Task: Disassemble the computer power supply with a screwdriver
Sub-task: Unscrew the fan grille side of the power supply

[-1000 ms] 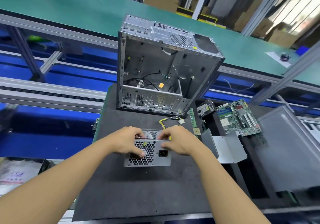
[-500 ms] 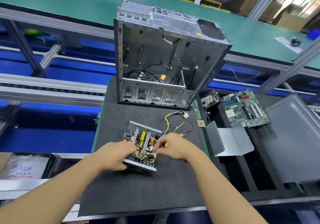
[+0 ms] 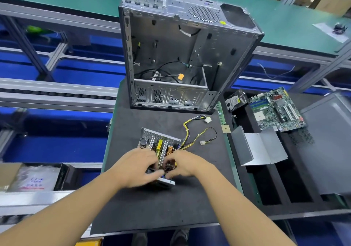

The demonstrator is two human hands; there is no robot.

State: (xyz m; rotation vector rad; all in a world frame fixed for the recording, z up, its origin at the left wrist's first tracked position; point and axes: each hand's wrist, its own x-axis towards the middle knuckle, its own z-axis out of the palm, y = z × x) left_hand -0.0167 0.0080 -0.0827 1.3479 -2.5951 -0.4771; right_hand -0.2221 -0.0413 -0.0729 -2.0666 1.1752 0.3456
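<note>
1. The power supply [image 3: 158, 145] lies on the dark padded bench [image 3: 152, 204] straight ahead of me. Its circuit board and parts face up, and both hands cover its near end.
2. My left hand [image 3: 138, 166] has its fingers curled round the near left corner of the power supply and grips it. Blur smears the fingertips.
3. My right hand [image 3: 185, 165] sits just beside the left, with its fingers curled down into the parts at the near right. The tips are hidden and blurred, so I cannot tell whether they pinch anything.
4. A silver edge of the housing shows below the hands. I cannot tell whether it is raised off the bench.
5. Yellow and black cables [image 3: 190, 131] leave the far right side of the power supply and loop over the bench, ending in 2 white plugs.
6. Behind it, a computer case [image 3: 171, 55] stands upright with its open side toward me and loose wires inside.
7. To the right is a black foam tray [image 3: 281, 192]. A bent metal cover [image 3: 260, 146] and a motherboard [image 3: 277, 108] lie on it. A hard drive [image 3: 235, 100] sits half sunk in a slot.
8. A grey panel [image 3: 326, 141] beside the motherboard is cut off by the right edge of my view.
9. At far left, a box [image 3: 62, 175] holds a plastic bag whose print is too blurred to read.
</note>
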